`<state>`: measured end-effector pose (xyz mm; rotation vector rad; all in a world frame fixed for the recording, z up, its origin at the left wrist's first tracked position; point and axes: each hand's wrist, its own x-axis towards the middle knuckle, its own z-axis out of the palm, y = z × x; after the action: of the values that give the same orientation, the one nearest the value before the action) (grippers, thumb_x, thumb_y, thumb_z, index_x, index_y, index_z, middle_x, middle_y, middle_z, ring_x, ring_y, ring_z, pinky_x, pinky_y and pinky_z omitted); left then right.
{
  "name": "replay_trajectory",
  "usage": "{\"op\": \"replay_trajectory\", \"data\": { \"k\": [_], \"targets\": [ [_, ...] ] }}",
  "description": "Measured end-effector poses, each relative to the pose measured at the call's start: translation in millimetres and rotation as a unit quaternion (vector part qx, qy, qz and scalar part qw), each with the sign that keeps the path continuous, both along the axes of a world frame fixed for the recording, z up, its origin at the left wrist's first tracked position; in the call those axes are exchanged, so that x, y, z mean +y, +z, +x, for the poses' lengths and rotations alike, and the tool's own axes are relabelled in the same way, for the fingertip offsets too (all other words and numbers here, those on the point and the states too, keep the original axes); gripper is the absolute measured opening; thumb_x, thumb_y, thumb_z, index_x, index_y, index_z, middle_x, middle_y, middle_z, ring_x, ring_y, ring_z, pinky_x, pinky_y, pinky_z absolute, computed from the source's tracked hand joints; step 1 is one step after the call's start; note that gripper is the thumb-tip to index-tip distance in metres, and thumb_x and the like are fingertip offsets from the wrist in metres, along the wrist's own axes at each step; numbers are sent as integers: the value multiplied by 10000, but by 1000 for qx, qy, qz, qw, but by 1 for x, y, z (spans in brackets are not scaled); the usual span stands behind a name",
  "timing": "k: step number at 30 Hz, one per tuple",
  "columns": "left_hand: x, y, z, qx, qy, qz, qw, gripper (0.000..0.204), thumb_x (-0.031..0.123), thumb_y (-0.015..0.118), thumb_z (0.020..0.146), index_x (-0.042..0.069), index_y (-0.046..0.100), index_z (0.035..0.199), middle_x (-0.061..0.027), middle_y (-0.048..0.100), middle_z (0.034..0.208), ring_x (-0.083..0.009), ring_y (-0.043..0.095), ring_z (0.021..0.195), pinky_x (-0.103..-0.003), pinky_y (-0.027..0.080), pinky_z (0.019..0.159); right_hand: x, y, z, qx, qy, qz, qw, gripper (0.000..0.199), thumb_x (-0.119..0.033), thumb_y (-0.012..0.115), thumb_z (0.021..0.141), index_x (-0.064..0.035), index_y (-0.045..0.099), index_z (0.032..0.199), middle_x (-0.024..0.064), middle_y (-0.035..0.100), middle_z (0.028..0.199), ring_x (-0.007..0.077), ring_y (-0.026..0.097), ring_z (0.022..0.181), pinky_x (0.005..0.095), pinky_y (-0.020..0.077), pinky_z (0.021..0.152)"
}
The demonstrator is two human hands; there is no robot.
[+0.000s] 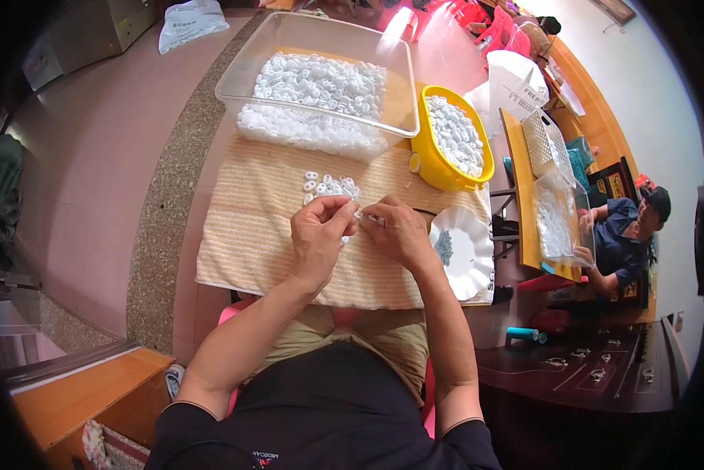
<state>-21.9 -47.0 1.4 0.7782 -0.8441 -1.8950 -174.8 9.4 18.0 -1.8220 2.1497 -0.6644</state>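
My left hand [321, 235] and my right hand [399, 229] meet over a striped cream towel [250, 227] on the table. The left thumb and fingers pinch a small white plastic piece [357, 214]. My right fingers are closed against its right side; what they grip is too small and covered to make out. Just beyond the hands lies a loose group of white oval pieces with two holes [330, 186]. A white scalloped plate [477, 262] holding a small heap of tiny grey-green parts [444, 247] sits right of my right hand.
A large clear plastic bin [238, 82] of white pieces stands at the far side. Beside it is a yellow tub [422, 153], also filled with them. To the right, a person in a cap [630, 223] works at another table with a clear container [554, 219].
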Motion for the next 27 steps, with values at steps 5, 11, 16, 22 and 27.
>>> {"op": "replay_trajectory", "data": {
  "k": [5, 11, 16, 22, 27],
  "targets": [
    [0, 0, 1, -4, -7, 3, 1000, 138, 100, 678, 860, 1, 645, 950, -39, 659, 811, -78, 604, 695, -210, 524, 617, -2, 4, 1, -11, 3, 38, 999, 160, -213, 676, 802, -87, 670, 900, 104, 633, 908, 303, 635, 846, 405, 493, 733],
    [-2, -4, 1, -2, -19, -4, 1000, 131, 94, 667, 868, -2, 646, 954, -43, 665, 834, -78, 607, 702, -213, 527, 623, -1, 1, 0, -39, 12, 2, 999, 145, -131, 698, 755, -35, 638, 845, 114, 614, 817, 235, 597, 688, 347, 472, 633],
    [-2, -4, 0, 0, -19, -1, 1000, 129, 90, 667, 867, -4, 648, 954, -42, 665, 840, -77, 607, 705, -214, 527, 622, 1, -8, -5, -134, 44, -56, 988, 111, -56, 696, 774, -15, 627, 851, 49, 588, 737, 130, 559, 650, 277, 452, 591],
    [-1, -2, 1, -43, -37, -45, 997, 132, 87, 669, 866, 4, 654, 968, -40, 666, 869, -80, 609, 728, -228, 533, 652, 10, -1, 2, -304, -34, -78, 949, 95, -36, 686, 829, 29, 636, 876, 23, 630, 761, 80, 577, 668, 218, 471, 617],
    [3, 0, -1, 12, -115, -43, 992, 152, 107, 670, 873, 5, 649, 984, -45, 665, 876, -100, 631, 768, -246, 548, 703, 20, 11, 8, -407, -48, -88, 908, 111, -52, 684, 849, 43, 657, 900, 58, 667, 757, 80, 600, 631, 192, 471, 583]
  ]
}}
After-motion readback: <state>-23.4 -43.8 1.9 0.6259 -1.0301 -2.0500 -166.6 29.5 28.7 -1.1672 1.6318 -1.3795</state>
